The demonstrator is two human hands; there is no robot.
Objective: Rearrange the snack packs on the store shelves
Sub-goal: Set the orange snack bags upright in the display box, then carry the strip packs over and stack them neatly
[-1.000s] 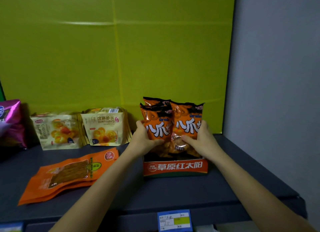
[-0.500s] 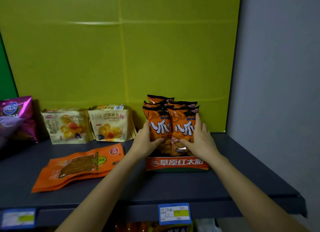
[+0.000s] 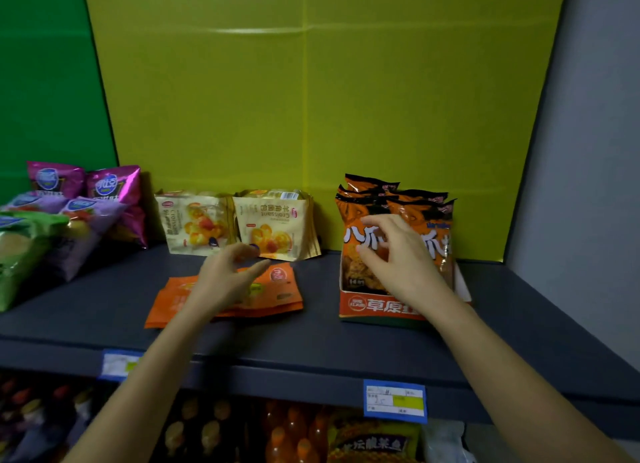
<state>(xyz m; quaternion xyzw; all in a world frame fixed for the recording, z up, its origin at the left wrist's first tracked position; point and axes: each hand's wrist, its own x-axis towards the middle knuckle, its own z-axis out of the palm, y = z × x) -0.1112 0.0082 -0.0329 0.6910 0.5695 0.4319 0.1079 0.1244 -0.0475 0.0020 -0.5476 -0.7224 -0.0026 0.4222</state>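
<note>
Store shelf [image 3: 346, 341] during restocking. Our left hand [image 3: 225, 279] hovers open, holding nothing, over the flat orange pouches [image 3: 277, 289] lying mid-shelf; our right hand [image 3: 398, 258], fingers spread, rests against the upright orange snack bags [image 3: 360, 220] standing in their display carton [image 3: 377, 306] at the right. We judge these packs light, soft, crinkly and slippery, best pinched at the stiffer seams.
</note>
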